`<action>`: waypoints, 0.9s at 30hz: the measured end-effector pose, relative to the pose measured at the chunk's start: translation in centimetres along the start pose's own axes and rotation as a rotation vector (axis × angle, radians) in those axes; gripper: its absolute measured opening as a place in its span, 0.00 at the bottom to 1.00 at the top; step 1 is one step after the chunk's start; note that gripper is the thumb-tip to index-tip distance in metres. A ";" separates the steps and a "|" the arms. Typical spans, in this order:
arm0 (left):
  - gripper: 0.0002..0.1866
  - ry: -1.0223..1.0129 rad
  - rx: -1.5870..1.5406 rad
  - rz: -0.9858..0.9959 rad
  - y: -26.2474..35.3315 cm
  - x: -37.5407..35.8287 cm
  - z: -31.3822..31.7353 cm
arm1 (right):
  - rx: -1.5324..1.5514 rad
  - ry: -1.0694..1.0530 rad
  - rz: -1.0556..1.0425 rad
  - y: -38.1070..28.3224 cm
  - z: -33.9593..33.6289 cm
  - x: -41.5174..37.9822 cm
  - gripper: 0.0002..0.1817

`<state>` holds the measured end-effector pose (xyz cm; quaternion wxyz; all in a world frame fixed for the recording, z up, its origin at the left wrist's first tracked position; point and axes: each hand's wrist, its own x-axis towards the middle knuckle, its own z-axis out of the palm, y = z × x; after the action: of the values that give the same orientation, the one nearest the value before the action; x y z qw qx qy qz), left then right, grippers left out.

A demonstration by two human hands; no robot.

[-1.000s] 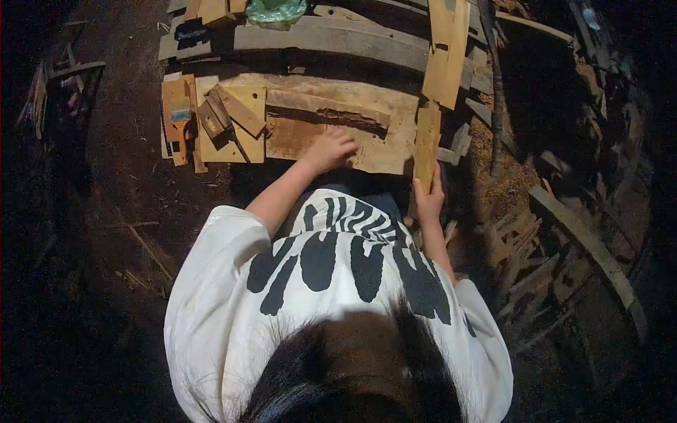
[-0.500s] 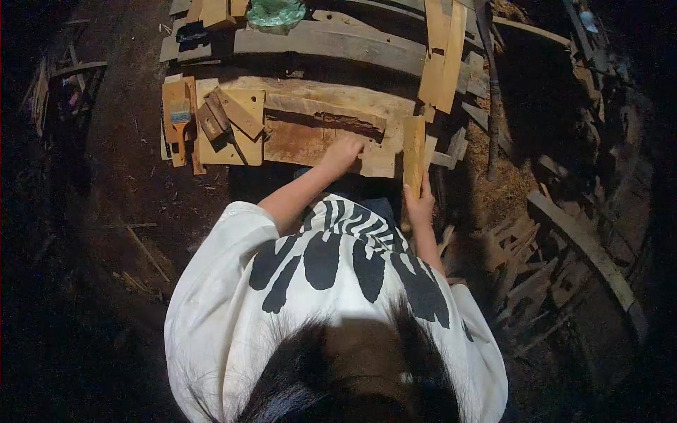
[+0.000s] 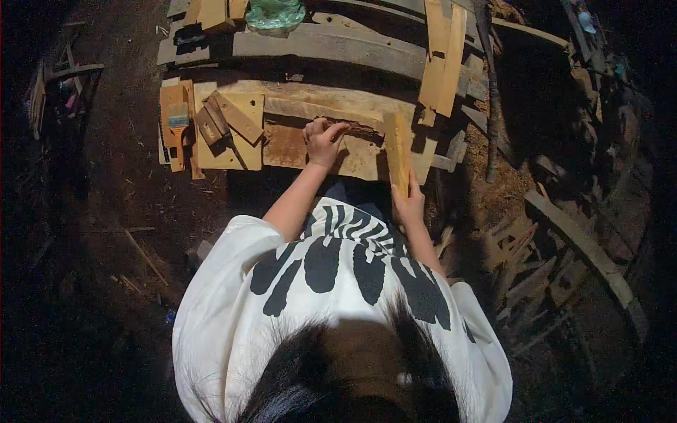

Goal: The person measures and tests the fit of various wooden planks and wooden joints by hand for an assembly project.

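Observation:
My right hand [image 3: 409, 207] grips the lower end of a short yellowish wooden strip [image 3: 398, 151], which points away from me over the right part of the work board [image 3: 357, 166]. My left hand [image 3: 323, 146] is raised over the middle of that board. Its fingers are loosely bent and apart, and I see nothing held in them. Just beyond it lies a long piece of wood with a rough dark edge [image 3: 296, 108], partly hidden by the hand. To the left, a wooden hand plane [image 3: 214, 123] rests on a pale wooden plate [image 3: 247, 156].
A paintbrush [image 3: 179, 127] lies at the board's left end. Farther off are a grey plank [image 3: 324, 48], a green plastic bag [image 3: 275, 14] and upright light wood strips [image 3: 443, 67]. Scrap wood [image 3: 539, 264] covers the ground to the right, with a curved beam [image 3: 585, 254].
My left hand has moved left and slightly away from me, its fingers loosening. My right hand has shifted a little left with the wooden strip, whose upper end now tilts left.

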<state>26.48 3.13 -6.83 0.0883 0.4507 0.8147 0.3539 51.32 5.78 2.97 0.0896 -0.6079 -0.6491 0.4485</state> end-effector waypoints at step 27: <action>0.23 -0.153 0.003 0.358 -1.9 1.9 0.6 | -0.072 -0.011 -0.087 -1.9 0.9 0.3 0.36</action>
<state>24.35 4.26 -8.17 0.0850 0.6143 0.7129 0.3273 49.34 5.92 3.60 0.0833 -0.5793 -0.6912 0.4238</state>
